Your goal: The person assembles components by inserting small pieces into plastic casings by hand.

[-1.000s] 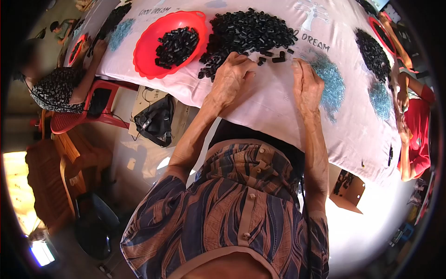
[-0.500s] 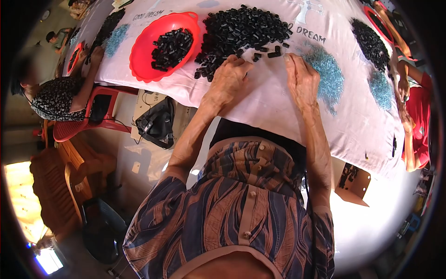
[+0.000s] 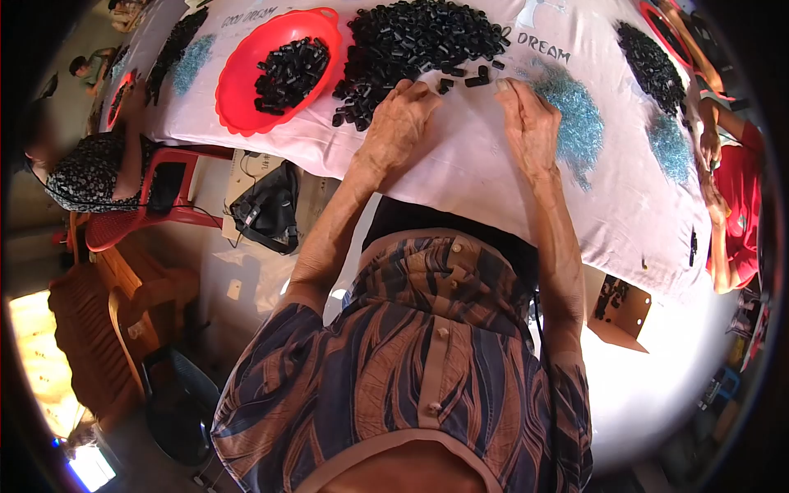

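Observation:
A large heap of short black tubular pieces point(image 3: 419, 37) lies on the pale pink cloth in front of me. My left hand point(image 3: 400, 125) rests at the heap's near edge, fingers curled together; whatever they hold is hidden. Beside the pile of tiny light-blue, glittering pieces point(image 3: 571, 127) is my right hand point(image 3: 530, 123), thumb and fingertips pinched, and I cannot make out anything between them. A few loose black pieces point(image 3: 477, 78) lie between the two hands, just beyond the fingertips. To the left, a red scalloped plastic basin point(image 3: 234, 99) contains more black pieces.
The printed cloth point(image 3: 485, 181) covers the table. At left, a person sits on a red chair point(image 3: 177, 193); at right, a person in a red top point(image 3: 735, 205) works by other black and blue piles. A black bag point(image 3: 267, 209) and an open cardboard box point(image 3: 620, 316) are below table level.
The whole view has shifted slightly left and up. Both hands keep nearly the same places and closed shapes. The person at left has moved an arm a little.

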`<state>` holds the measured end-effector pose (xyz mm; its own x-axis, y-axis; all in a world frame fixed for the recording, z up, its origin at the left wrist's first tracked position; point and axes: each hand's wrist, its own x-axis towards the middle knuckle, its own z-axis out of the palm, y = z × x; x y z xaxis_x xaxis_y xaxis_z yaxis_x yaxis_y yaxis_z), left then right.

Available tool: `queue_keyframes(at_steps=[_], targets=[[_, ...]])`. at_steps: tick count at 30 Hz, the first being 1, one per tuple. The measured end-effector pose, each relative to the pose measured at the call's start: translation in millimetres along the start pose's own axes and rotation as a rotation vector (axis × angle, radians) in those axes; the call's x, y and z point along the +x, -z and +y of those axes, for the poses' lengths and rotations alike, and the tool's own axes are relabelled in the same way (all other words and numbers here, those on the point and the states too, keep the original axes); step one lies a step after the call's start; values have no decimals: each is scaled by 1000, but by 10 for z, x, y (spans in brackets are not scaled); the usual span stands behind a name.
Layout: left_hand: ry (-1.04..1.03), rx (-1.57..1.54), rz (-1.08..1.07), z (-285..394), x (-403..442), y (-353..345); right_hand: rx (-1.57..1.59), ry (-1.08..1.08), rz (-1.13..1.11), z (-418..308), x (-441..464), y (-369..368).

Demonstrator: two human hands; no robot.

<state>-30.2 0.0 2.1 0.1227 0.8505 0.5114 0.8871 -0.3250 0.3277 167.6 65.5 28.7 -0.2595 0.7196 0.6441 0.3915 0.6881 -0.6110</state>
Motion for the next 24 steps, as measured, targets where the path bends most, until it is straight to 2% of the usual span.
queue_keyframes(at_steps=[3, 8, 10, 11, 12, 13, 15, 17, 18, 20, 23, 24], targets=[[-7, -19, 41, 29, -10, 53, 3, 4, -6, -4, 0, -10], [62, -204, 117, 162, -80, 93, 209, -199, -28, 48, -35, -58], [331, -803, 93, 329, -104, 32, 295, -261, -64, -11, -20, -49], [333, -806, 103, 387, -107, 2, 376, -331, -92, -37, -20, -28], [435, -1020, 99, 436, -106, -34, 372, -325, -98, -43, -13, -8], [534, -1235, 92, 467, -100, -70, 346, -320, -126, -41, -7, 16], [543, -1253, 88, 499, -73, -131, 313, -316, -157, -56, -15, 105], [569, -1390, 117, 546, -45, -182, 36, -209, -333, -121, -46, 256], [570, -1398, 125, 568, -47, -217, 29, -204, -341, -149, -98, 303], [550, -1389, 174, 602, -67, -297, -58, -338, -472, -184, -199, 365], [532, -1453, 194, 652, -104, -382, -113, -344, -512, -191, -334, 361], [579, -1544, 137, 684, -113, -323, -103, -350, -534, -166, -362, 345]])
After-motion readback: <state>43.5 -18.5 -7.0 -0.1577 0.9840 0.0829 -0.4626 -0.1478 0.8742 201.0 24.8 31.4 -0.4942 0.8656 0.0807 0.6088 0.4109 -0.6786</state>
